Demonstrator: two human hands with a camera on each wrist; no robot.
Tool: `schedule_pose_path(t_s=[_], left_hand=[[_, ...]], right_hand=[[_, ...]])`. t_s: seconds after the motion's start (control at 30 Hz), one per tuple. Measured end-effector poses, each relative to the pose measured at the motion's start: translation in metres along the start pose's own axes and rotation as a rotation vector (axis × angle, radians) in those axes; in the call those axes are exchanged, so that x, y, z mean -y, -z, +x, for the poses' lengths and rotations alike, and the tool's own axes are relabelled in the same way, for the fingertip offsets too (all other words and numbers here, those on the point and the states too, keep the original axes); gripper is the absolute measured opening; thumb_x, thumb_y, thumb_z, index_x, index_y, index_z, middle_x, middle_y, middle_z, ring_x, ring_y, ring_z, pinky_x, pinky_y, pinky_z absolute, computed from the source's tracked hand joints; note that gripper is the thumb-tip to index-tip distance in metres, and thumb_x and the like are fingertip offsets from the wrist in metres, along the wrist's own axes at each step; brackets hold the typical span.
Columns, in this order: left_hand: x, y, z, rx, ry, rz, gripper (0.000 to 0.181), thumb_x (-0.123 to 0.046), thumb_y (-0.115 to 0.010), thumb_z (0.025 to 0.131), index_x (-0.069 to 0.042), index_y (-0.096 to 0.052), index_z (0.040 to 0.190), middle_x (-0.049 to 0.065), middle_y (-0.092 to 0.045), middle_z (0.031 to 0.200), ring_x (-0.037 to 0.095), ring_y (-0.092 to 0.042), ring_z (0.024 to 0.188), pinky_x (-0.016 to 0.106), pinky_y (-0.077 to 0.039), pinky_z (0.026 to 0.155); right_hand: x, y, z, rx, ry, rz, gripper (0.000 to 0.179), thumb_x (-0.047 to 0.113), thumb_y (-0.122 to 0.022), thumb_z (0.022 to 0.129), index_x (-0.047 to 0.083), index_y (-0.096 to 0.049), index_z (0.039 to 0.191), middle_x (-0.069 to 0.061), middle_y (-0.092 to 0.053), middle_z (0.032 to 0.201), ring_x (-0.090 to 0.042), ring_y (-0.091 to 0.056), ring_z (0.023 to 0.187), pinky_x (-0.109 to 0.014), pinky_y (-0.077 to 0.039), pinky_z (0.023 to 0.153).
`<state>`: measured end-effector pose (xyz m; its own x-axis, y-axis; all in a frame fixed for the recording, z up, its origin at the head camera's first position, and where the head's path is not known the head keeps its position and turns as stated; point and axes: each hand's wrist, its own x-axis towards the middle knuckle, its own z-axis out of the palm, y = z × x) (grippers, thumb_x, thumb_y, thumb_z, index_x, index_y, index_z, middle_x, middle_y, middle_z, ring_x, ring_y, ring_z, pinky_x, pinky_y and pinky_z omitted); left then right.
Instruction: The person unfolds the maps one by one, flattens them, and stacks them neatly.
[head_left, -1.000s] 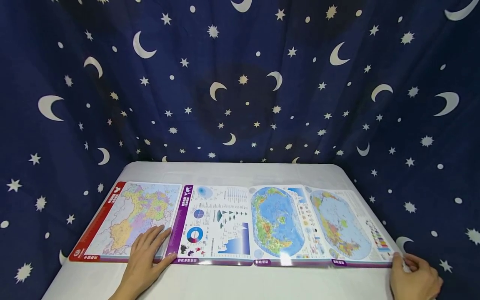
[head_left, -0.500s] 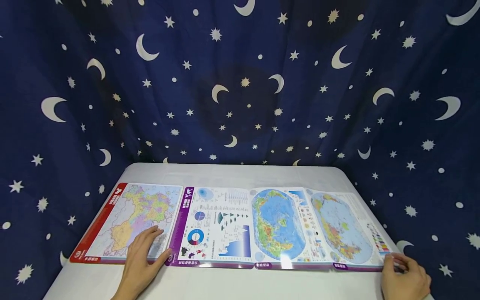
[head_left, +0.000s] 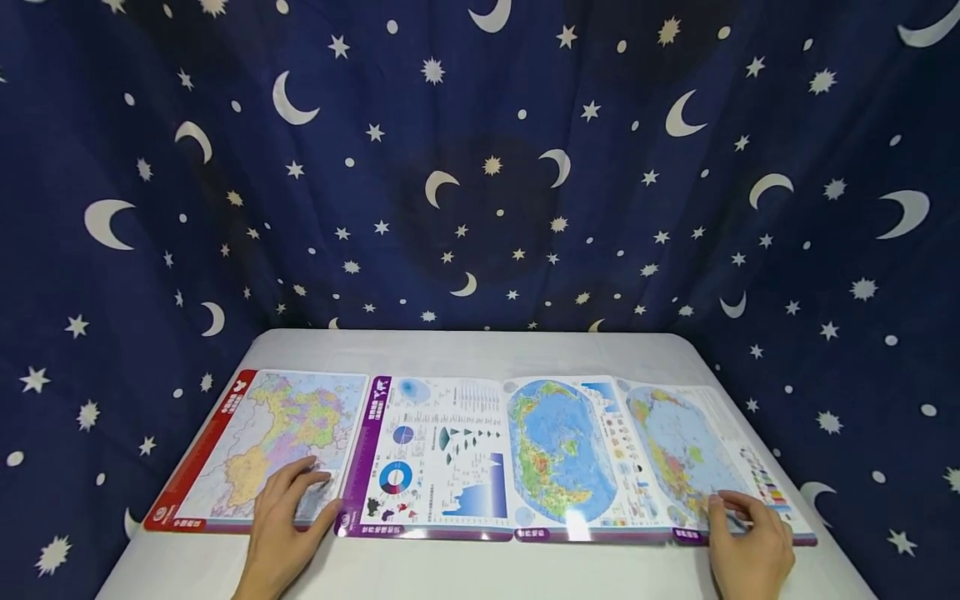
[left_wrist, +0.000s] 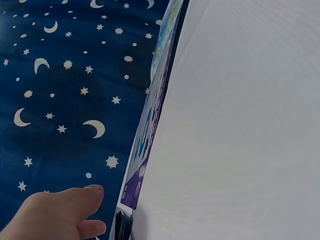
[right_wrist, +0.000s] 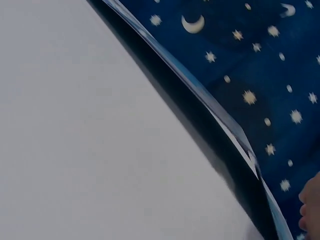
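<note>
in the head view, the purple map [head_left: 566,458] lies unfolded on the white table [head_left: 465,354]. left of it is the red map [head_left: 300,417], partly hidden by the left hand [head_left: 281,525], fingers loosely spread. the right hand [head_left: 750,537] covers the purple map's near right part, fingers bent; cannot tell if they pinch. a starry curtain [head_left: 480,167] hangs behind it. both wrist views show the purple map edge-on.

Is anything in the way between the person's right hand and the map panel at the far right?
Nothing visible is: in the head view, the right hand is at the near edge of the far-right map panel, its fingertips over the print.
</note>
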<state>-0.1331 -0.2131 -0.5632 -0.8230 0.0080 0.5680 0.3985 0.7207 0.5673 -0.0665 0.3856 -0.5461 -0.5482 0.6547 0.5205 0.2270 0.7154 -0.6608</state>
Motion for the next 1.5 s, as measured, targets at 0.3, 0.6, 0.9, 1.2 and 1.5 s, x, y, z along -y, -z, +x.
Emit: schedule_pose_path(t_s=[0.3, 0.6, 0.9, 1.2, 1.5], left_hand=[[0.007, -0.001, 0.002, -0.036, -0.047, 0.040, 0.036, -0.015, -0.093, 0.073, -0.010, -0.076, 0.105, 0.017, -0.066, 0.132, 0.037, -0.052, 0.124, 0.051, -0.032, 0.093], [0.017, 0.011, 0.006, -0.114, -0.055, 0.056, 0.034, -0.012, -0.092, 0.071, -0.008, -0.077, 0.100, 0.017, -0.068, 0.123, 0.039, -0.053, 0.119, 0.053, -0.031, 0.092], [0.027, 0.021, 0.006, -0.092, -0.019, 0.086, 0.033, -0.012, -0.090, 0.073, -0.007, -0.077, 0.103, 0.018, -0.067, 0.125, 0.041, -0.051, 0.121, 0.054, -0.030, 0.090], [0.041, 0.038, 0.013, -0.137, 0.038, 0.109, 0.049, -0.010, -0.088, 0.073, -0.001, -0.073, 0.119, 0.022, -0.067, 0.130, 0.045, -0.050, 0.125, 0.055, -0.029, 0.094], [0.050, 0.055, 0.012, -0.117, 0.297, 0.223, 0.051, -0.017, -0.083, 0.080, 0.001, -0.068, 0.125, 0.027, -0.060, 0.132, 0.047, -0.044, 0.130, 0.065, -0.028, 0.099]], right_hand=[[0.029, -0.010, -0.017, 0.002, 0.078, 0.038, 0.016, 0.011, -0.077, 0.089, 0.002, -0.076, 0.102, -0.016, -0.067, 0.090, -0.007, -0.044, 0.084, -0.032, -0.028, 0.076], [0.058, -0.016, -0.031, 0.000, 0.185, 0.112, 0.013, 0.005, -0.079, 0.086, 0.001, -0.076, 0.099, -0.015, -0.068, 0.088, -0.003, -0.043, 0.085, -0.022, -0.028, 0.080], [0.081, -0.026, -0.041, 0.086, 0.243, 0.128, 0.010, 0.004, -0.080, 0.087, 0.002, -0.075, 0.095, -0.016, -0.071, 0.087, -0.029, -0.049, 0.085, -0.040, -0.029, 0.082], [0.095, -0.036, -0.050, 0.148, 0.305, 0.161, 0.010, 0.002, -0.083, 0.084, 0.006, -0.076, 0.090, -0.009, -0.072, 0.083, -0.021, -0.048, 0.084, -0.035, -0.029, 0.079], [0.116, -0.051, -0.075, 0.261, 0.381, 0.152, 0.013, 0.004, -0.085, 0.083, 0.009, -0.076, 0.091, -0.005, -0.072, 0.086, -0.017, -0.051, 0.084, -0.034, -0.033, 0.081]])
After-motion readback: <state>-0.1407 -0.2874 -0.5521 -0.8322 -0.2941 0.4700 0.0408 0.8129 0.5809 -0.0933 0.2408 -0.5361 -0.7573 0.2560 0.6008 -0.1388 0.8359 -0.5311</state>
